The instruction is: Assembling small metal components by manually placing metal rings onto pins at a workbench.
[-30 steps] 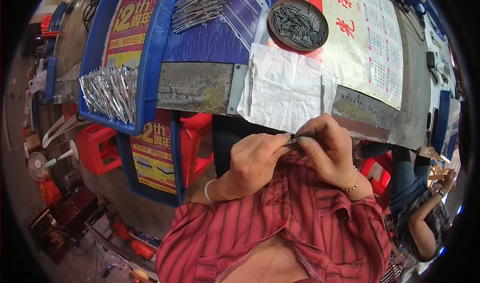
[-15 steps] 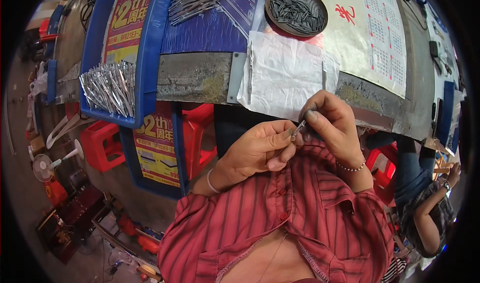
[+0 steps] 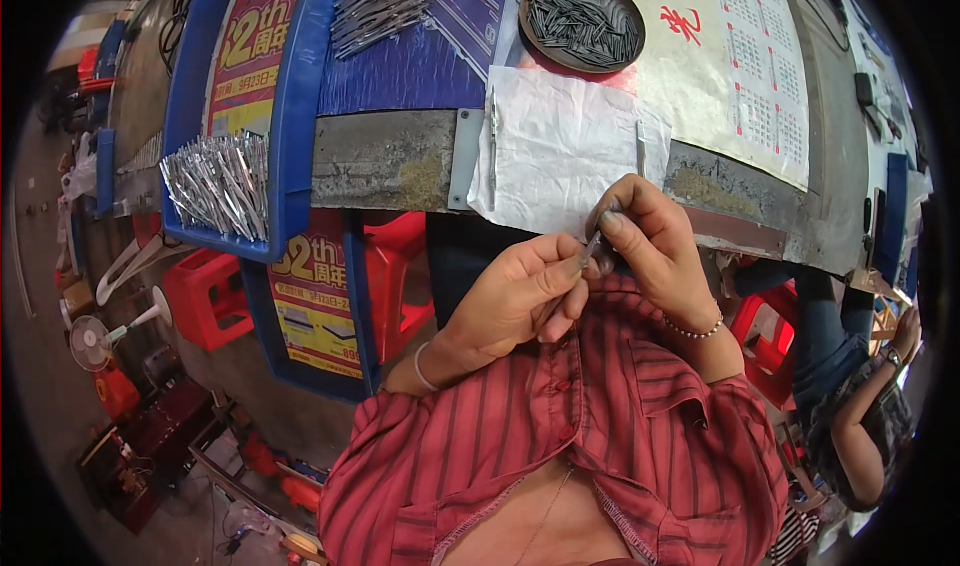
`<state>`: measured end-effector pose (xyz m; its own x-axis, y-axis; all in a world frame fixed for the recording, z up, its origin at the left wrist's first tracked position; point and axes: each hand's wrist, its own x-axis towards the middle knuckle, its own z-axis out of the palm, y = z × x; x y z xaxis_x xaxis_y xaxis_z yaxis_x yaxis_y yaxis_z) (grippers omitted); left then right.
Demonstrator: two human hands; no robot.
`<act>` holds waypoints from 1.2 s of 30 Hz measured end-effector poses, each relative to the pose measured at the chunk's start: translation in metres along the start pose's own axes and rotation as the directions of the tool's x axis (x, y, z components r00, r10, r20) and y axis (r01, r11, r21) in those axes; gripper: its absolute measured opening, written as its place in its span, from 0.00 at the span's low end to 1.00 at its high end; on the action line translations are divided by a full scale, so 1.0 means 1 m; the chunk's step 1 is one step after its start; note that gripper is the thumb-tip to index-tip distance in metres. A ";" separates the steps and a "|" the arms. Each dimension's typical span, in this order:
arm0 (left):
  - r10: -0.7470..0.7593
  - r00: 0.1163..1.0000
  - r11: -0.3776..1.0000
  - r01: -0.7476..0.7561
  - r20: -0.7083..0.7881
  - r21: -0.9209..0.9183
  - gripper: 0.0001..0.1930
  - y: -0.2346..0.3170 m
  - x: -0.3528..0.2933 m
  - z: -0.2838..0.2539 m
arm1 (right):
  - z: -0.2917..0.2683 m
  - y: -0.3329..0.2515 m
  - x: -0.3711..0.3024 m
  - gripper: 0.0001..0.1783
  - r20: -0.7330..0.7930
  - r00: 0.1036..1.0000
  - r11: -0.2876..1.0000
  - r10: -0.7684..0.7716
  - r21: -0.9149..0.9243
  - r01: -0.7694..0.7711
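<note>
In front of my chest, my left hand point(image 3: 515, 296) is closed, pinching the lower end of a slim metal piece point(image 3: 592, 247) between thumb and fingers. My right hand point(image 3: 655, 241) is closed on its upper end, the thumb pressed against the forefinger. Fingers cover most of the piece, so its exact kind does not show. Just beyond my hands, crumpled white paper point(image 3: 560, 141) lies over the table edge. A slender silver rod point(image 3: 493, 156) rests on its left side, and another silver rod point(image 3: 641, 146) on its right.
A round brown dish point(image 3: 562, 61) of dark thin metal pieces point(image 3: 582, 21) stands beyond the paper. To the left, a blue tray point(image 3: 292, 136) holds many silver pieces point(image 3: 215, 186); more silver pieces point(image 3: 385, 6) lie on blue sheeting. Red stools point(image 3: 207, 299) stand below. Another person's arm point(image 3: 858, 436) shows at right.
Both hands stay together at nearly the same spot. My right fingers have shifted slightly and the metal piece sits more upright. The table scene has moved a little in view.
</note>
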<state>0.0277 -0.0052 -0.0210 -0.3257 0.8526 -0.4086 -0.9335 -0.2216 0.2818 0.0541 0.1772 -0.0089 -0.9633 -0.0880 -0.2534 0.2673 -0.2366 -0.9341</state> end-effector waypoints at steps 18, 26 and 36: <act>0.764 0.532 -0.389 -0.071 0.365 0.918 0.10 -0.003 -0.003 0.014 | 0.013 0.022 -0.003 0.06 -0.113 0.980 0.986 -0.167 -0.045 0.162; 0.739 0.549 -0.442 -0.042 0.391 0.896 0.11 -0.002 -0.004 0.015 | 0.012 0.023 -0.002 0.06 -0.112 0.981 0.988 -0.156 -0.034 0.153; 0.714 0.593 -0.469 0.009 0.373 0.883 0.12 0.001 -0.001 0.024 | 0.012 0.024 -0.002 0.06 -0.161 0.980 0.989 -0.121 0.063 0.132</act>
<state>0.0309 0.0048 0.0008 -0.8036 0.5239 0.2825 0.5670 0.5294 0.6311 0.0623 0.1602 -0.0283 -0.9795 0.0983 -0.1760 0.1383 -0.3070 -0.9416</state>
